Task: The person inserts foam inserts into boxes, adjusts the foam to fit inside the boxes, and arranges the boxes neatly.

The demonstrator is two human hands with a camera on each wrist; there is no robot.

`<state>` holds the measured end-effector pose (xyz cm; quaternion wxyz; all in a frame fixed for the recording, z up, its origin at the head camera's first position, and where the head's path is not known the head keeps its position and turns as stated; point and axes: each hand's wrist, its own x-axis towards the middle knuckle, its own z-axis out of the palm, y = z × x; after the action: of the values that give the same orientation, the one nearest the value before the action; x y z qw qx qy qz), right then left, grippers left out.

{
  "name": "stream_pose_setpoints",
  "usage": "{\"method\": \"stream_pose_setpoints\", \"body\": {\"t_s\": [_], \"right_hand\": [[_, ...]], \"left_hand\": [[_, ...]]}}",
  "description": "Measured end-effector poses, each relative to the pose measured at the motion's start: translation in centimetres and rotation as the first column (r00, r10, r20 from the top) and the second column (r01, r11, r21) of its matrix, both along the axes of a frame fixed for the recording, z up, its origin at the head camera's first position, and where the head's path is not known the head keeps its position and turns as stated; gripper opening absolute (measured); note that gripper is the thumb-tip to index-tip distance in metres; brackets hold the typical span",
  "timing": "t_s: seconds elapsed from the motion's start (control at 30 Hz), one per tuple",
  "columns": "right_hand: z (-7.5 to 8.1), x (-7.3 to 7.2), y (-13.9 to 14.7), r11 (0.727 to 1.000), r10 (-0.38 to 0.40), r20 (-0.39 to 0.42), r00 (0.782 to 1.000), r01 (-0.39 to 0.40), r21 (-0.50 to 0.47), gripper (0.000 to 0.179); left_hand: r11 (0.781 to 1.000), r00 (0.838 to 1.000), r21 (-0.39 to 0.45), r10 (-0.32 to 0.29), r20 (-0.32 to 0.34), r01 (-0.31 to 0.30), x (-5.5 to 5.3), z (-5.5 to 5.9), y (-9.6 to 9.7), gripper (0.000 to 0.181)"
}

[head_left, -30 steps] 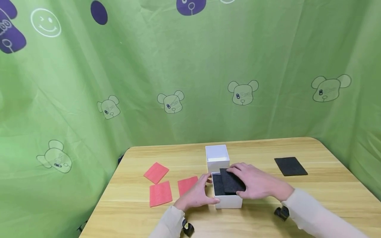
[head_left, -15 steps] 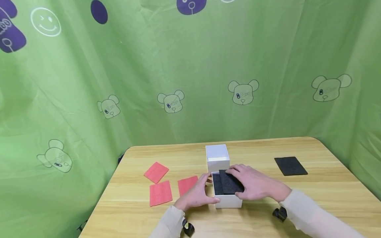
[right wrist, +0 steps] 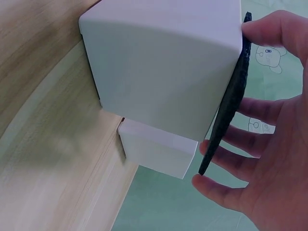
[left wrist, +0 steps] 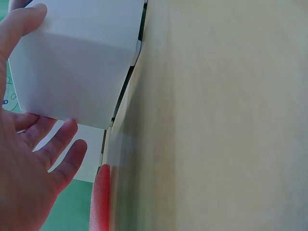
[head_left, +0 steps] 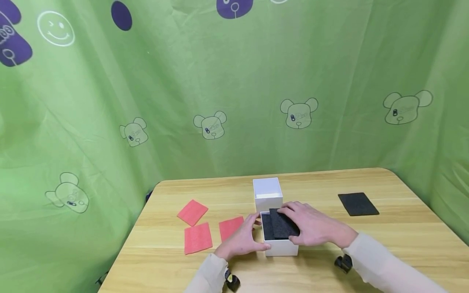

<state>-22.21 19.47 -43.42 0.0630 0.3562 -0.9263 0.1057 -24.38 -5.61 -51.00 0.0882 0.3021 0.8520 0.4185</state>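
Note:
A white open-topped box (head_left: 281,248) stands on the table in the head view, with dark foam (head_left: 268,228) inside it. My left hand (head_left: 239,242) grips the box from its left, thumb on the near side and fingers toward the far side; the left wrist view has the thumb against the box wall (left wrist: 72,72). Tilted over the opening lies a square black foam sheet (head_left: 283,226), which my right hand (head_left: 316,224) holds by its edges. From the right wrist, the sheet (right wrist: 231,103) leans along the box's rim, thumb at one end and fingertips at the other.
A second white box-shaped piece (head_left: 267,191), open at the top, stands just behind the box. Red squares (head_left: 192,212) lie flat to the left on the wooden table (head_left: 165,268). Another black sheet (head_left: 358,204) lies at the right. A green curtain (head_left: 249,81) surrounds the table.
My right hand has shifted slightly left with the black foam sheet, mostly in the first half second. The left hand and the box have stayed in place.

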Motion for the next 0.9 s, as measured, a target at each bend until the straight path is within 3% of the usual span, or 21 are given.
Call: {"method": "stream_pose_setpoints", "body": {"t_s": [0.4, 0.9], "right_hand": [[0.01, -0.38, -0.09, 1.000, -0.019, 0.034, 0.999, 0.019, 0.001, 0.071], [0.08, -0.39, -0.08, 1.000, -0.022, 0.056, 0.998, 0.021, 0.009, 0.070]], "left_hand": [[1.000, 1.000, 0.010, 0.000, 0.025, -0.001, 0.01, 0.04, 0.04, 0.094], [1.000, 1.000, 0.021, -0.016, 0.009, 0.016, -0.17, -0.01, -0.03, 0.093]]}}
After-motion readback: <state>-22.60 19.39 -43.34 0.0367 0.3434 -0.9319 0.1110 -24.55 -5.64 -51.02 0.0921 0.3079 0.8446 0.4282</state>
